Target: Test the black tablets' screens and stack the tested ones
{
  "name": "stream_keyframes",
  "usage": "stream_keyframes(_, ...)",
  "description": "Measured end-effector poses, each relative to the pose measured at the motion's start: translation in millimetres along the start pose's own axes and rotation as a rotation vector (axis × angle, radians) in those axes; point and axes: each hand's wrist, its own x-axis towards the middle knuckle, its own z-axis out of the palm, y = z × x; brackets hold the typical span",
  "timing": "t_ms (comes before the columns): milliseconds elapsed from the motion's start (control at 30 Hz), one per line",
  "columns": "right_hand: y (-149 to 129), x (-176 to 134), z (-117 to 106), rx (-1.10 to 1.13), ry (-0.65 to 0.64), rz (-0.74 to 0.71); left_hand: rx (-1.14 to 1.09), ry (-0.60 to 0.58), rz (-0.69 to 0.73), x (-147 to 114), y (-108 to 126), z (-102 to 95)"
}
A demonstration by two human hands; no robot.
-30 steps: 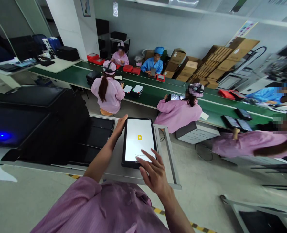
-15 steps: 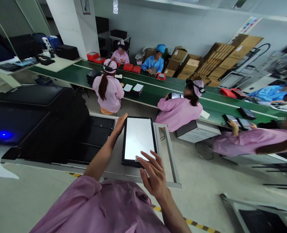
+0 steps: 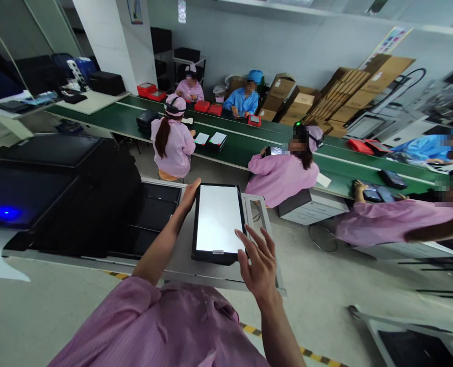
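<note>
A black-framed tablet [image 3: 219, 219] with a lit white screen is tilted up over the end of a grey cart [image 3: 184, 260]. My left hand [image 3: 190, 194] grips its upper left edge, with part of the fingers hidden behind it. My right hand [image 3: 260, 260] hovers at the lower right corner of the screen, fingers spread and holding nothing. Whether a fingertip touches the glass I cannot tell. A small label [image 3: 218, 252] sits on the tablet's lower frame. Left of my left arm, several black tablets [image 3: 157, 211] lie on the cart.
Stacked dark devices [image 3: 58, 193] fill the cart's left side, one with a blue light. Beyond it runs a green workbench [image 3: 234, 153] where several people in pink and blue sit. Cardboard boxes [image 3: 341, 97] stand along the wall. Another cart [image 3: 413, 341] is at lower right.
My right hand has moved right, from over the screen's lower part to its right edge, uncovering the label. My left hand and the tablet have stayed nearly still.
</note>
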Motion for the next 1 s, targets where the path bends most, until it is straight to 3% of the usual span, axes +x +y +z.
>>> stream_keyframes(67,2,-2,-4,0.084,-0.019,-0.074,0.010,0.007,-0.013,0,0,0.3)
stream_keyframes(167,5,-6,-8,0.132,-0.143,-0.194,0.012,0.021,-0.025,1,0,0.5)
stream_keyframes(267,10,-7,-9,0.021,-0.072,-0.089,0.004,0.025,-0.005,1,0,0.3)
stream_keyframes(333,13,-8,-8,0.060,-0.059,-0.124,0.010,0.017,0.009,1,0,0.2)
stream_keyframes(433,17,-9,-7,0.105,-0.150,-0.213,0.037,0.023,0.004,1,0,0.3)
stream_keyframes(567,20,-9,-4,0.043,-0.059,-0.139,0.020,0.012,0.000,-1,0,0.6)
stream_keyframes(667,21,-9,-2,0.121,-0.139,-0.249,0.009,-0.021,0.002,-3,1,0.6)
stream_keyframes(800,23,-10,-2,0.043,-0.042,-0.135,0.029,0.019,-0.010,-3,2,1.3)
stream_keyframes(933,23,-9,-5,0.125,-0.146,-0.268,0.030,0.040,-0.021,-4,5,2.4)
stream_keyframes(1000,23,-8,-7,0.069,-0.109,-0.193,0.030,0.024,-0.017,-5,6,2.5)
